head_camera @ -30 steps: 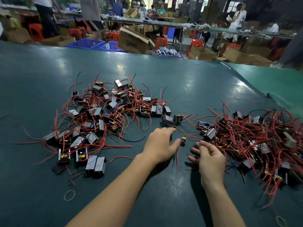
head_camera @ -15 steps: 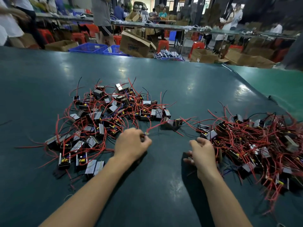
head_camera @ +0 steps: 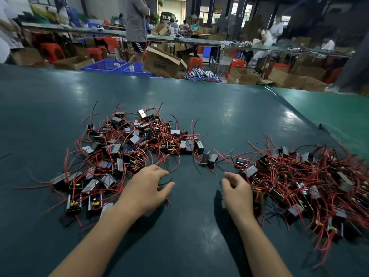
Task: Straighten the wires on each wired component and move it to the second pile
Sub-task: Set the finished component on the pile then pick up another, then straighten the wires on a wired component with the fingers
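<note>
Since 0.5 s ago: left hand (head_camera: pixel 146 189) has slid right and toward the camera, off the left pile (head_camera: pixel 129 148); its fist has loosened and the red wire it was pulling taut is gone from its grip. Right hand (head_camera: pixel 238 193) has hardly moved.

Landmark = dark green table (head_camera: pixel 189 246). Left pile of wired components covers the table's left-centre, red leads fanned out. Right pile (head_camera: pixel 303 188), denser and tangled, sits at the table's right side. Two loose components (head_camera: pixel 209 159) lie on the table between the piles, apart from both hands.

Left hand: over table centre, fingers spread and relaxed, holding nothing. Right hand: at the right pile's near-left edge, fingers loosely curled; can't tell if they grasp anything.
</note>
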